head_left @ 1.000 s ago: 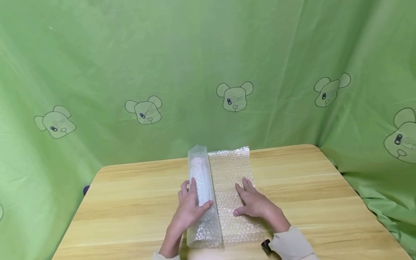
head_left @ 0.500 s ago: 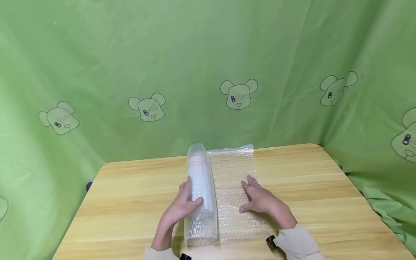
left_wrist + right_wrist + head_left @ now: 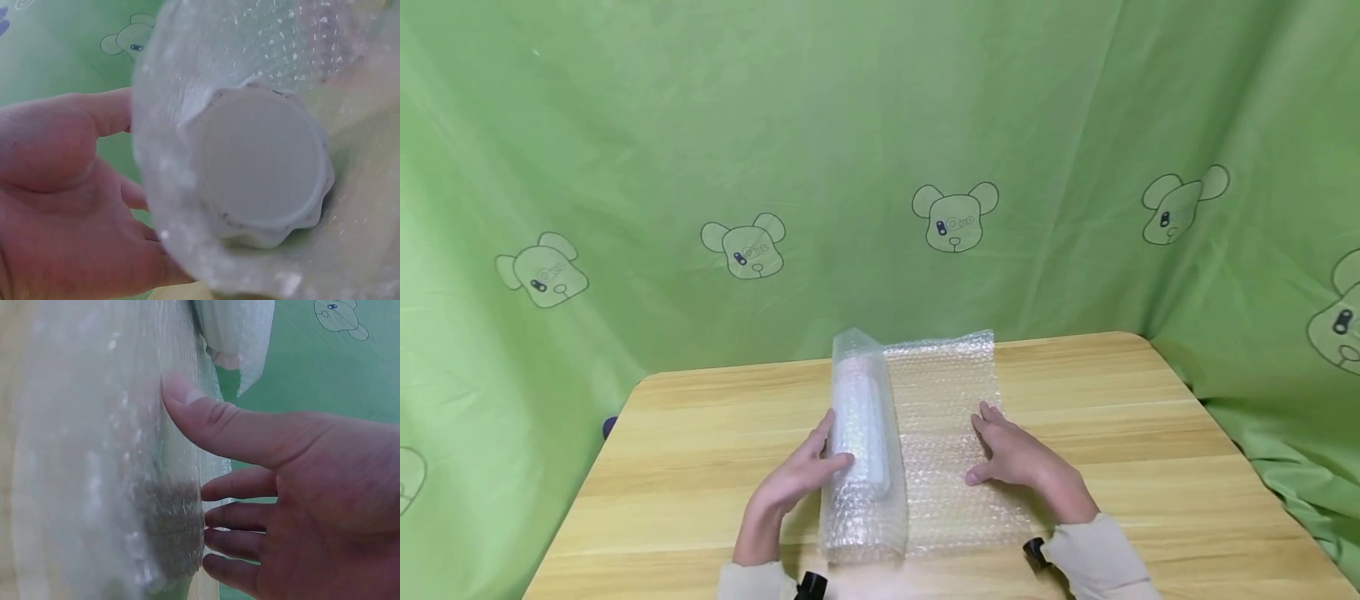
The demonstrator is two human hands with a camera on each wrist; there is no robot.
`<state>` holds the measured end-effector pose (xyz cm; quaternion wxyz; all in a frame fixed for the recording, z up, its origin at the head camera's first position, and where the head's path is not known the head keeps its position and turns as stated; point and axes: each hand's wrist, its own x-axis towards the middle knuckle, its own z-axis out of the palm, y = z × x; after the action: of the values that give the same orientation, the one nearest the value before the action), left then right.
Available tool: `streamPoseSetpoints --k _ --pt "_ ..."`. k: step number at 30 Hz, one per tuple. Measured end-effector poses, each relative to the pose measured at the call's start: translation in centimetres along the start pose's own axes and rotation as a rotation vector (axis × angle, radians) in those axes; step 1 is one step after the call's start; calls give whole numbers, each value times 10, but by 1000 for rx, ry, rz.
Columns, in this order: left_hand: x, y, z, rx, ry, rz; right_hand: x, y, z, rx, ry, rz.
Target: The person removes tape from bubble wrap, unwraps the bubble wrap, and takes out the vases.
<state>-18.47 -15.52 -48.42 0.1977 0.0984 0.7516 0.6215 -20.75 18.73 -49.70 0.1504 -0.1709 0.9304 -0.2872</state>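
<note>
A white, fluted, vase-like object (image 3: 265,159) lies inside a roll of bubble wrap (image 3: 863,521), its round flat base facing the viewer in the left wrist view. My left hand (image 3: 801,473) touches the roll's left side, its thumb over the top and its fingers along the far edge, partly hidden by the wrap. To the right, the flat part of the bubble wrap sheet (image 3: 940,417) spreads over the table. On this flat part rest the thumb and fingertips of my right hand (image 3: 1022,450), fingers straight and spread in the right wrist view.
The wooden table (image 3: 700,467) has rounded far corners. Green curtains (image 3: 820,150) with bear-head drawings hang behind it and on both sides. A small dark purple thing (image 3: 610,427) shows past the left edge. Black cameras sit at both wrists.
My left hand has shifted left and lower along the roll, its thumb now nearer the roll's left side. The right hand has slid a little rightward over the flat sheet.
</note>
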Motion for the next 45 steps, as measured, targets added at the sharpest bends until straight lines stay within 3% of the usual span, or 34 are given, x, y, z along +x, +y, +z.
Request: streamPoseSetpoints --k 4,8,15,19,22,30,37,45 --pt "-1 0 -3 -4 -6 5 -1 4 0 6 3 3" --pt "-7 9 3 68 58 21 -2 5 2 33 -7 -2" --pt "-10 31 37 327 210 90 -2 3 3 41 -1 -27" --pt "-8 30 54 478 241 86 -1 2 4 31 -6 -28" --pt "-8 27 59 520 257 86 0 2 4 32 -8 -34" --pt "-9 26 50 444 208 123 -1 1 2 26 -9 -28" --pt "-13 29 27 303 120 175 -1 2 1 30 -8 -23" --pt "-27 25 0 169 94 119 -2 4 1 27 -5 -20"
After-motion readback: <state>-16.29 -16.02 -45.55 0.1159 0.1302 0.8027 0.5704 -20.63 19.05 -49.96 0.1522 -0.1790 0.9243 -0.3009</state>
